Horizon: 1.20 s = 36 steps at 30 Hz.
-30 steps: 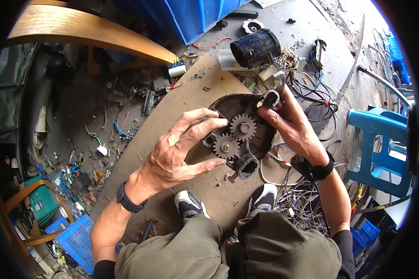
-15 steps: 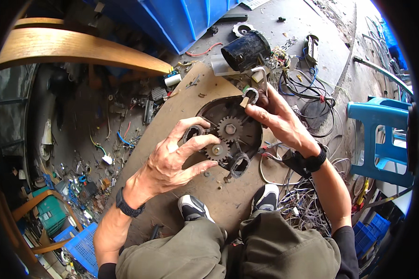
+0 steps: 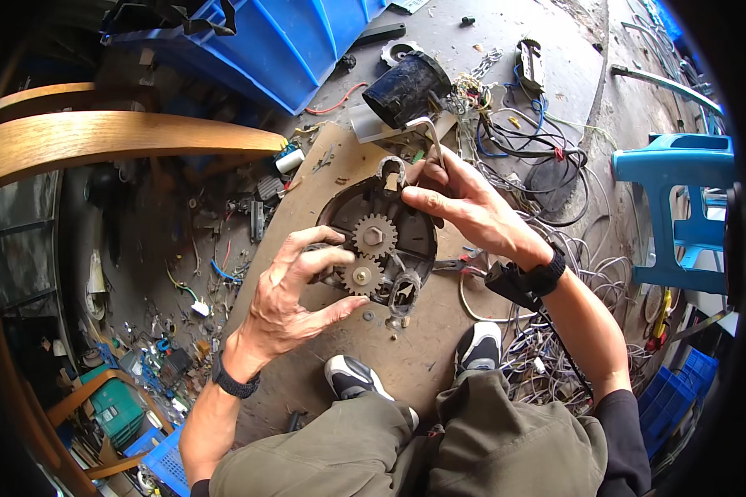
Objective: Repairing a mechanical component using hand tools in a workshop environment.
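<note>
A dark round housing (image 3: 416,240) holds two meshed toothed gears, the upper gear (image 3: 365,230) on a hex bolt and the lower gear (image 3: 352,282) on a small fastener. Curled metal lugs sit at its top and bottom. My left hand (image 3: 290,302) has curved fingers spread at the housing's left edge, fingertips by the lower gear and thumb just below it. My right hand (image 3: 477,215) grips the housing's upper right, thumb by the top lug, along with a bent L-shaped metal bar (image 3: 434,137) upright between its fingers.
Cardboard (image 3: 290,224) lies under the work, scrap and cables around it. Beyond are a blue bin (image 3: 265,58), a black cylinder (image 3: 398,95) and wooden frame (image 3: 124,139). A blue stool (image 3: 659,166) stands right, pliers (image 3: 452,263) beside the housing, my shoes below.
The housing has shifted left in view and turned slightly counterclockwise, its top lug moving left. My right hand moved left with it; my left fingers are curled a little more.
</note>
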### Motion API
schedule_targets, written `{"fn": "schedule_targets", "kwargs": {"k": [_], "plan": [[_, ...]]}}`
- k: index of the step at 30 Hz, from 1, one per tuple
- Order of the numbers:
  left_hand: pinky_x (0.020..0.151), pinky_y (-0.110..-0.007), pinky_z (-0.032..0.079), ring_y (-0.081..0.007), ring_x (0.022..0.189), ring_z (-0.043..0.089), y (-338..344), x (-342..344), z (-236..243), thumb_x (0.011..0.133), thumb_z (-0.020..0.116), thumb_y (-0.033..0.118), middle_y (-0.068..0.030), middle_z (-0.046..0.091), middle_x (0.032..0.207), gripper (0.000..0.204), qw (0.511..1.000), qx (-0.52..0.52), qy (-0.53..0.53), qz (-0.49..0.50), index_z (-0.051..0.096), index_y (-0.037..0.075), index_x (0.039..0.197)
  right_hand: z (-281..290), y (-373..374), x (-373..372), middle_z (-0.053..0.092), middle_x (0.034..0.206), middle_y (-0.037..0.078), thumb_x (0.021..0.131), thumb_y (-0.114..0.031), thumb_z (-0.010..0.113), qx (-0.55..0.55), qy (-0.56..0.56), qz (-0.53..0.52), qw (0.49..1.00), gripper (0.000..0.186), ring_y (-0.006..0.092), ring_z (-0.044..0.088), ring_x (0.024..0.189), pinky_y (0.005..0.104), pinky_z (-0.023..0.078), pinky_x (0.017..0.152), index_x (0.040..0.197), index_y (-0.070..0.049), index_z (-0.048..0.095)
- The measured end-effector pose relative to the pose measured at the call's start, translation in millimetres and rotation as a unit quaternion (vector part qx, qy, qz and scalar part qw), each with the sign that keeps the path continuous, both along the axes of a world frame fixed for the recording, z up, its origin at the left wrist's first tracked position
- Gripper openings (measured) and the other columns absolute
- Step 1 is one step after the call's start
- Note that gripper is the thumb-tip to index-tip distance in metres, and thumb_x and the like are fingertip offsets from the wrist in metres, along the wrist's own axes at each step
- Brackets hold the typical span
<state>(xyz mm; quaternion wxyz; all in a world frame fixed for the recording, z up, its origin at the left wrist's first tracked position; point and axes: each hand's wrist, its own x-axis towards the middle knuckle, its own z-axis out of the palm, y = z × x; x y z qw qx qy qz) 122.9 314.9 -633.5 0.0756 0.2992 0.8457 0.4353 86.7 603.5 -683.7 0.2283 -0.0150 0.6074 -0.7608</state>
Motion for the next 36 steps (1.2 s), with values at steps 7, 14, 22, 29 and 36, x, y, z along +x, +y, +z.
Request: {"fn": "schedule_targets", "kwargs": {"k": [7, 14, 22, 29, 36], "plan": [[0.11, -0.047, 0.052, -0.0326, 0.122, 0.069, -20, -8, 2, 0.086, 0.088, 0.021, -0.0109, 0.072, 0.133, 0.062, 0.999, 0.0, -0.046, -0.018, 0.059, 0.007, 0.14, 7, -4, 5, 0.051, 0.106, -0.007, 0.104, -0.015, 0.072, 0.018, 0.027, -0.011, 0.999, 0.027, 0.0034, 0.05, 0.098, 0.0222, 0.044, 0.084, 0.123, -0.009, 0.054], [0.112, -0.05, 0.051, -0.0329, 0.114, 0.074, -17, -2, 2, 0.09, 0.085, 0.021, -0.008, 0.075, 0.129, 0.055, 0.999, -0.036, 0.01, 0.012, 0.062, 0.006, 0.138, -2, 5, 18, 0.059, 0.111, -0.002, 0.105, -0.021, 0.07, -0.049, 0.001, -0.027, 0.998, 0.034, 0.0068, 0.054, 0.099, 0.0268, 0.048, 0.085, 0.132, -0.006, 0.056], [0.102, -0.042, 0.056, -0.0331, 0.112, 0.074, -18, 12, 3, 0.092, 0.081, 0.008, -0.0163, 0.074, 0.126, 0.042, 0.998, 0.018, -0.054, 0.032, 0.065, 0.0, 0.129, -20, 7, 29, 0.062, 0.121, 0.003, 0.103, -0.017, 0.072, -0.029, 0.053, -0.028, 0.998, 0.035, 0.0097, 0.058, 0.104, 0.029, 0.051, 0.09, 0.132, -0.006, 0.056], [0.102, -0.043, 0.052, -0.0318, 0.116, 0.065, -17, 9, 1, 0.09, 0.082, 0.013, -0.0164, 0.066, 0.129, 0.036, 0.997, -0.017, -0.013, 0.071, 0.069, 0.001, 0.121, -45, 9, 41, 0.06, 0.137, 0.008, 0.106, -0.022, 0.067, -0.052, 0.0, -0.019, 0.998, 0.042, 0.0147, 0.057, 0.119, 0.0342, 0.047, 0.106, 0.14, -0.005, 0.05], [0.116, -0.051, 0.044, -0.041, 0.138, 0.052, 4, -4, 20, 0.077, 0.09, 0.025, -0.0227, 0.049, 0.15, 0.082, 0.994, -0.015, -0.105, 0.034, 0.05, 0.005, 0.145, -53, 11, 49, 0.058, 0.144, 0.011, 0.106, -0.02, 0.064, -0.064, 0.0, 0.005, 0.998, 0.049, 0.0194, 0.056, 0.128, 0.0379, 0.044, 0.112, 0.149, -0.005, 0.046]]}}
